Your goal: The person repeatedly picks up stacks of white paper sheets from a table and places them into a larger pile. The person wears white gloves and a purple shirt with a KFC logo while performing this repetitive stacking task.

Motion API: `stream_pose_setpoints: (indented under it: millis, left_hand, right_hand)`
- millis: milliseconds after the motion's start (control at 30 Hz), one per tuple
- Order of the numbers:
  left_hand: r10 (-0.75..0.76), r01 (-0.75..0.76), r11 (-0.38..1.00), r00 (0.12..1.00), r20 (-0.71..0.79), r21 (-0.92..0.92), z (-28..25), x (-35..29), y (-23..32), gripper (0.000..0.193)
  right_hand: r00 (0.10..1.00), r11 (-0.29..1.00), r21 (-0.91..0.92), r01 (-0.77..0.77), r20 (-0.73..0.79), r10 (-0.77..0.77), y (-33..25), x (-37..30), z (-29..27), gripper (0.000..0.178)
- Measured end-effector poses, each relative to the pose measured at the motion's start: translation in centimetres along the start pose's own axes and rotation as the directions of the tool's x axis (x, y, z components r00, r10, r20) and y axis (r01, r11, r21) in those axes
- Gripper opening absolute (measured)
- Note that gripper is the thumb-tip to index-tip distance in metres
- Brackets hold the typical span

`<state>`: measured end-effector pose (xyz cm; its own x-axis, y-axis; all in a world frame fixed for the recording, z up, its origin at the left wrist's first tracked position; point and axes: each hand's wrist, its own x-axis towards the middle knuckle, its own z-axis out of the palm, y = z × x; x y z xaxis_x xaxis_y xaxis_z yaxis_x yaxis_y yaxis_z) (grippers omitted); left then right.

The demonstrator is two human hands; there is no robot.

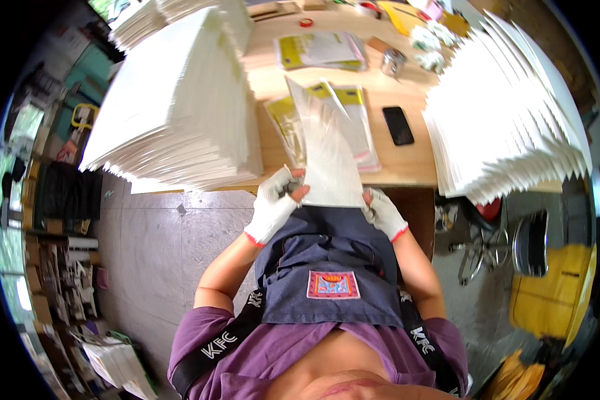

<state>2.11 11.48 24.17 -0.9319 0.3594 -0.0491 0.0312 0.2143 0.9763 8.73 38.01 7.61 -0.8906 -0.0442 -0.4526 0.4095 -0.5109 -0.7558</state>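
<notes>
A white sheet [328, 163], bent and slightly see-through in look, stands up in front of my apron with its top leaning over the table. My left hand [275, 202], in a white fingerless glove with a red cuff, grips its left edge between thumb and fingers. The lower right corner is pinched by my right hand [384, 213], gloved the same way. Partly hidden behind the sheet lie yellow-and-white printed plastic packets [357, 127]. A tall stack of white sheets [180, 113] rises on the left, and another fanned stack [507, 127] stands on the right.
A black phone [398, 125] lies right of the packets. Farther back are a second pile of packets [320, 51], a metal tin [393, 63], crumpled white gloves [428, 50] and a red tape ring [305, 23]. A wheeled chair [528, 247] stands at the right.
</notes>
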Motion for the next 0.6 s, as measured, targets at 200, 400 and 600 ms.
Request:
stream_pose_setpoints:
  millis: [200,400,600]
  left_hand:
    - [0.500,-0.401,0.849,0.822,-0.273,0.345,-9.7,-5.6,10.2,0.038]
    - [0.598,-0.430,0.795,0.443,-0.668,0.427,-19.0,-4.6,17.8,0.034]
    - [0.531,-0.181,0.753,0.735,-0.422,0.633,-28.4,-2.1,13.1,0.035]
  right_hand:
    - [0.971,0.977,-0.105,0.187,0.170,-0.168,-11.3,-2.5,14.0,0.025]
    - [0.777,0.897,-0.106,0.429,0.549,-0.307,-21.5,0.9,30.3,0.023]
    - [0.838,0.818,-0.446,0.364,0.540,-0.079,-22.8,1.4,35.1,0.024]
